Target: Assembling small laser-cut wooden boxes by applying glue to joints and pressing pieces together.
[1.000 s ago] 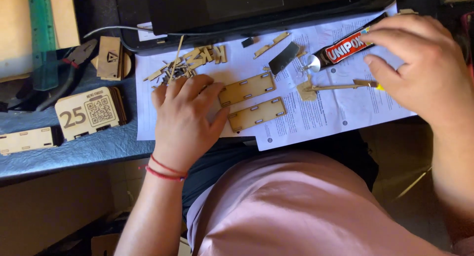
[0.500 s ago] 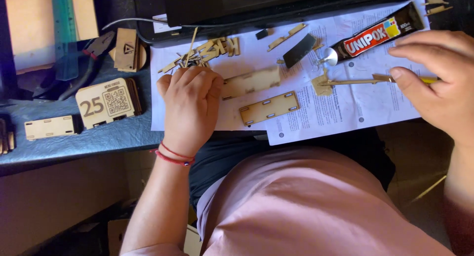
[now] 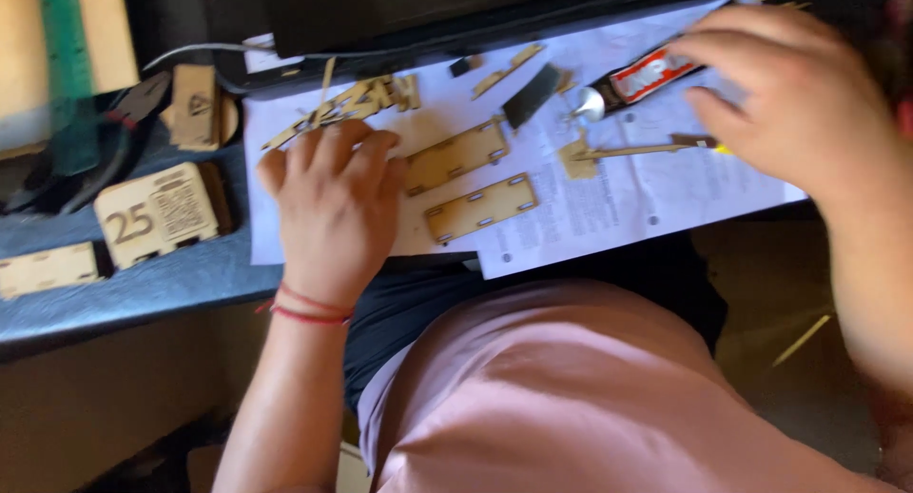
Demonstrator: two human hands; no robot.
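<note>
Fingers of the right hand [image 3: 799, 103] pinched a thin stick [image 3: 637, 152] on the paper [image 3: 609, 208], beside the glue tube [image 3: 639, 79]. Left hand [image 3: 333, 208] lay flat, holding nothing, near two plywood panels [image 3: 480, 208]. Stick looked light, brittle; best pinched at its end.

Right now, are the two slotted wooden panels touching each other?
Apart. The head view shows white paper between the upper slotted panel and the lower slotted panel.

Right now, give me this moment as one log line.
left hand: flat on paper sheet beside wooden panels | right hand: over glue tube, grip unclear
</note>
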